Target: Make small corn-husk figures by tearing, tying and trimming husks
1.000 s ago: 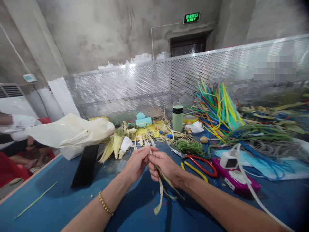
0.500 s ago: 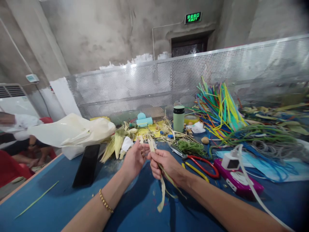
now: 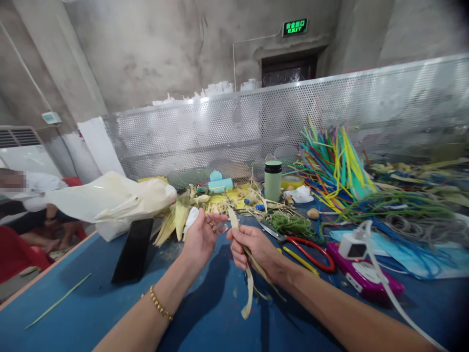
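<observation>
My right hand (image 3: 252, 247) is closed around several pale leaf strips (image 3: 249, 288); their ends stick up above the fist and hang down toward the blue table (image 3: 205, 318). My left hand (image 3: 201, 237) is just left of it, palm turned up, fingers loosely spread, with rings and a gold bracelet on the wrist. It holds nothing that I can see. A pile of pale husks and leaves (image 3: 179, 215) lies right behind the left hand.
Red-handled scissors (image 3: 300, 244) lie right of my hands. A black phone (image 3: 132, 250) leans at the left, near a white plastic bag (image 3: 110, 200). A green flask (image 3: 273, 180), coloured strips (image 3: 337, 161), a charger block on a magenta device (image 3: 361, 266) and a perforated metal screen stand behind. A seated person (image 3: 22, 195) is far left.
My left hand has let go of the strips and drawn away to the left, opening its palm. The right hand keeps the strips and has risen a little.
</observation>
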{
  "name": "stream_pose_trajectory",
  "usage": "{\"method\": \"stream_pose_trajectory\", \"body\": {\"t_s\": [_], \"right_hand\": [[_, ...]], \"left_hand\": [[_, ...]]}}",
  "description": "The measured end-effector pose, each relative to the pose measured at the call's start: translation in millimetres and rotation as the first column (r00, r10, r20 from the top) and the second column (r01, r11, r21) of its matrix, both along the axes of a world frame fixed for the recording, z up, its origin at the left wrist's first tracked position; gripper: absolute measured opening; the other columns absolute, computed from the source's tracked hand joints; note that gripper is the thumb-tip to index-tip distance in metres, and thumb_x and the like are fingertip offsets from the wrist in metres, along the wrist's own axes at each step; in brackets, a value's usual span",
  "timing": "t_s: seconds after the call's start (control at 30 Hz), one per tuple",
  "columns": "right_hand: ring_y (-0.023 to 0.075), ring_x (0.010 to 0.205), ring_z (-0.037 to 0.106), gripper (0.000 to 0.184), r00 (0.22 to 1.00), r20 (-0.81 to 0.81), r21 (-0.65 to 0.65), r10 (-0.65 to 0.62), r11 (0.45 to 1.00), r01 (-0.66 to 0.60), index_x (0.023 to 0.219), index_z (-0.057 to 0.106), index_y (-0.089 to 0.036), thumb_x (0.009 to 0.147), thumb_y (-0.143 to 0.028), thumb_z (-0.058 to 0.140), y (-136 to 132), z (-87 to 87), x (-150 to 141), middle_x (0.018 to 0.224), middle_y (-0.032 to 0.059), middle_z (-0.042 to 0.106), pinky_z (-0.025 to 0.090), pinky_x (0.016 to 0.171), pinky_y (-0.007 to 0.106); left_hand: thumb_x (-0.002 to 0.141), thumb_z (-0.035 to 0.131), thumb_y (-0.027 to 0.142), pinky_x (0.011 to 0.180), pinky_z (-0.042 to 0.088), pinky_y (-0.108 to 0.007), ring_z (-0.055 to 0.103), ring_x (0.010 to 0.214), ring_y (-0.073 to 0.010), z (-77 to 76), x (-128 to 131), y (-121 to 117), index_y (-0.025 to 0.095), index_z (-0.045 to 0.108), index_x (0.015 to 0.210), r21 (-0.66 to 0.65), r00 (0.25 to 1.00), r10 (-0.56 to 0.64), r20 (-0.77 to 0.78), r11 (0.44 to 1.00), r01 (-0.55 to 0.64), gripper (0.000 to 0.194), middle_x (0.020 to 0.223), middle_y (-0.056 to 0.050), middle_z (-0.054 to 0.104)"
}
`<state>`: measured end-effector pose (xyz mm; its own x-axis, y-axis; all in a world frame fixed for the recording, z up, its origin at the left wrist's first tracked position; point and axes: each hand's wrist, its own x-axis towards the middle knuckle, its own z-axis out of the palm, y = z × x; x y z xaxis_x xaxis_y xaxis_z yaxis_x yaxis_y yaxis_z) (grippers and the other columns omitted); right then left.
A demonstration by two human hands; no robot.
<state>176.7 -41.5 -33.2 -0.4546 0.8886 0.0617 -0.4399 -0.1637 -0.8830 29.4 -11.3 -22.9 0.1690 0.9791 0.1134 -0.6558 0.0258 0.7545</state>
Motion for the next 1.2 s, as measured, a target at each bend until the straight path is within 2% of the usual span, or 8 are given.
{"method": "stream_pose_trajectory", "body": {"t_s": [0.13,0.33,0.57,0.9,1.03,1.1,1.2], "right_hand": [[0.0056,0.037,0.038,0.031,1.000,0.012,-0.004,0.008,1.000,-0.008,0.080,0.054,-0.016,0.074,-0.041,0.073,-1.1,0.7,0.0,0.049,-0.0085,0.044,0.032,0.037,0.021],[0.0057,0.037,0.037,0.029,1.000,0.015,-0.001,0.018,1.000,-0.018,0.081,0.055,-0.016,0.077,-0.039,0.071,0.6,-1.7,0.1,0.049,-0.0083,0.044,0.033,0.037,0.021],[0.0059,0.038,0.038,0.026,0.999,0.010,0.005,0.037,0.999,-0.037,0.082,0.055,-0.016,0.080,-0.038,0.068,-0.6,-2.0,1.3,0.050,-0.0079,0.044,0.034,0.037,0.021],[0.0059,0.038,0.038,0.028,0.999,0.005,0.016,0.032,0.999,-0.032,0.082,0.055,-0.016,0.079,-0.040,0.069,0.7,-3.0,0.9,0.049,-0.0081,0.044,0.034,0.037,0.021],[0.0059,0.038,0.037,0.028,1.000,0.008,0.017,0.022,1.000,-0.022,0.082,0.055,-0.016,0.079,-0.040,0.069,0.2,-1.8,1.5,0.049,-0.0083,0.043,0.034,0.037,0.021],[0.0059,0.038,0.038,0.028,1.000,0.003,0.020,0.024,1.000,-0.024,0.082,0.055,-0.016,0.079,-0.040,0.069,0.5,-1.7,2.1,0.050,-0.0082,0.043,0.034,0.037,0.021],[0.0058,0.038,0.038,0.028,1.000,-0.006,0.026,0.030,0.999,-0.030,0.083,0.055,-0.016,0.079,-0.040,0.069,1.8,-2.1,2.5,0.050,-0.0080,0.043,0.034,0.037,0.021]], "left_hand": [[0.087,0.054,0.046,0.076,0.049,-0.031,0.064,0.090,-0.0214,1.0,-2.3,2.6,0.015,0.062,0.068,-0.012,0.998,0.052,0.041,0.999,-0.052,0.037,0.069,-0.006,0.062],[0.088,0.052,0.045,0.077,0.050,-0.032,0.065,0.091,-0.0218,7.0,-4.0,0.8,0.016,0.062,0.067,0.002,0.999,0.029,0.042,1.000,-0.029,0.038,0.069,-0.006,0.063],[0.089,0.049,0.046,0.082,0.049,-0.033,0.063,0.072,-0.0168,3.6,-7.5,6.9,0.015,0.064,0.068,0.003,0.997,0.057,0.058,0.998,-0.057,0.040,0.066,-0.005,0.063],[0.092,0.045,0.041,0.081,0.049,-0.033,0.061,0.069,-0.0160,7.3,-5.7,3.8,0.012,0.065,0.069,-0.004,0.994,0.063,0.089,0.998,-0.063,0.042,0.066,-0.005,0.062],[0.092,0.044,0.044,0.074,0.049,-0.032,0.061,0.069,-0.0167,8.2,-7.5,4.5,0.011,0.064,0.070,-0.024,0.996,0.047,0.074,0.999,-0.045,0.045,0.065,-0.007,0.062],[0.091,0.047,0.046,0.065,0.047,-0.027,0.057,0.065,-0.0140,8.2,-8.9,5.2,0.011,0.065,0.071,-0.022,0.998,0.039,0.053,0.999,-0.038,0.044,0.066,-0.006,0.061],[0.086,0.055,0.048,0.056,0.040,-0.022,0.050,0.057,-0.0092,5.7,-8.3,4.8,0.011,0.066,0.072,-0.023,0.995,0.046,-0.092,0.999,-0.048,0.041,0.067,-0.004,0.059]]}}
